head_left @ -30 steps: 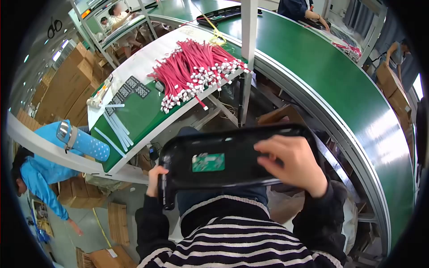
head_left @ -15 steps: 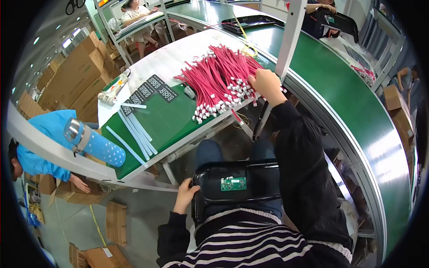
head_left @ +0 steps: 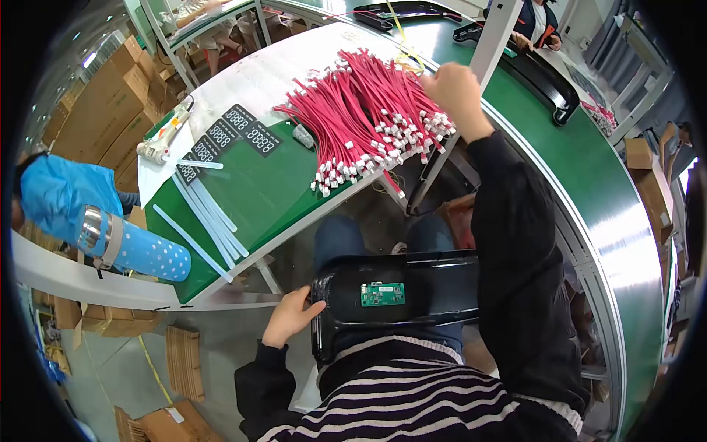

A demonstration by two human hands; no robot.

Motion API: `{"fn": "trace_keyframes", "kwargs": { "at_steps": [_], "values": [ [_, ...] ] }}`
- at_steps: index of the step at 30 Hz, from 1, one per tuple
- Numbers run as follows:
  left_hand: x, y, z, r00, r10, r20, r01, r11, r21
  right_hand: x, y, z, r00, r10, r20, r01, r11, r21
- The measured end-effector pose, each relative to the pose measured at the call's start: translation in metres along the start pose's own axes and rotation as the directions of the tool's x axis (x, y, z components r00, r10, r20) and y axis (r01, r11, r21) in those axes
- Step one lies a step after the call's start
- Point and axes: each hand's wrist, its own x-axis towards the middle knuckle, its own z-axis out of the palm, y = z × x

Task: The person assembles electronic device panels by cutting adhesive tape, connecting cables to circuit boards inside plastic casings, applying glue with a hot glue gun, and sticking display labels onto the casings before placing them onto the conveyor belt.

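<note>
My left hand [head_left: 294, 317] grips the left end of a black plastic housing [head_left: 434, 287] lying across my lap, its thumb over the rim. Inside the housing lies a small green circuit board [head_left: 383, 294]. My right hand [head_left: 455, 92] is raised at the right end of a big pile of red cables [head_left: 353, 118] with white connectors. Its fingers are curled closed, and whatever they hold is hidden from view. My right sleeve covers the housing's right end.
On the green table [head_left: 258, 177] lie black display cards [head_left: 221, 134], pale blue strips [head_left: 210, 214], a glue gun [head_left: 158, 149] and a blue dotted bottle [head_left: 136, 243]. A conveyor [head_left: 589, 177] curves along the right, carrying another black housing [head_left: 534, 81]. A metal post [head_left: 495, 44] stands near my right hand.
My right hand has moved up along the cable pile's right edge. My left hand keeps its hold. A co-worker's black housing at upper right now lies lower, on the conveyor. The blue-clad person has shifted.
</note>
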Motion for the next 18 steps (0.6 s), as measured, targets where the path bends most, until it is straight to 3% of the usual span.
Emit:
{"fn": "trace_keyframes", "kwargs": {
  "at_steps": [2,3,5,6,7,9,11,13,16,18],
  "values": [
    [-0.004,0.0,-0.004,0.988,0.135,-0.071,-0.129,0.988,0.09,0.019,0.023,-0.002,0.979,0.095,-0.182,-0.047,0.966,0.254],
    [-0.006,0.005,-0.008,0.989,0.131,-0.066,-0.124,0.988,0.089,0.026,0.035,0.0,0.98,0.099,-0.176,-0.052,0.966,0.255],
    [-0.006,0.035,-0.03,0.966,0.241,-0.093,-0.221,0.958,0.18,0.035,0.057,0.007,0.884,-0.033,-0.466,0.138,0.971,0.194],
    [-0.003,0.052,-0.041,0.949,0.297,-0.104,-0.269,0.937,0.225,0.031,0.057,0.005,0.886,-0.031,-0.462,0.136,0.972,0.194],
    [0.0,0.068,-0.049,0.951,0.291,-0.102,-0.264,0.939,0.219,0.022,0.055,-0.002,0.853,0.019,-0.522,0.126,0.962,0.241],
    [0.008,0.105,-0.061,0.879,0.425,-0.217,-0.392,0.903,0.178,-0.005,0.044,-0.019,0.777,0.125,-0.617,0.116,0.935,0.336],
    [0.022,0.146,-0.064,0.602,0.638,-0.48,-0.523,0.769,0.366,-0.044,0.024,-0.034,0.83,0.148,-0.538,0.216,0.803,0.555],
    [0.04,0.186,-0.068,0.191,0.797,-0.573,-0.494,0.582,0.646,-0.106,-0.011,-0.054,0.938,0.087,-0.335,0.194,0.67,0.716],
    [0.039,0.219,-0.069,0.264,0.898,-0.351,-0.396,0.433,0.81,-0.198,-0.053,-0.081,0.989,-0.149,-0.016,0.091,0.512,0.854],
    [0.044,0.211,-0.052,0.44,0.877,-0.193,-0.586,0.443,0.679,-0.232,-0.056,-0.077,0.976,-0.205,0.072,0.034,0.47,0.882]
  ]
}}
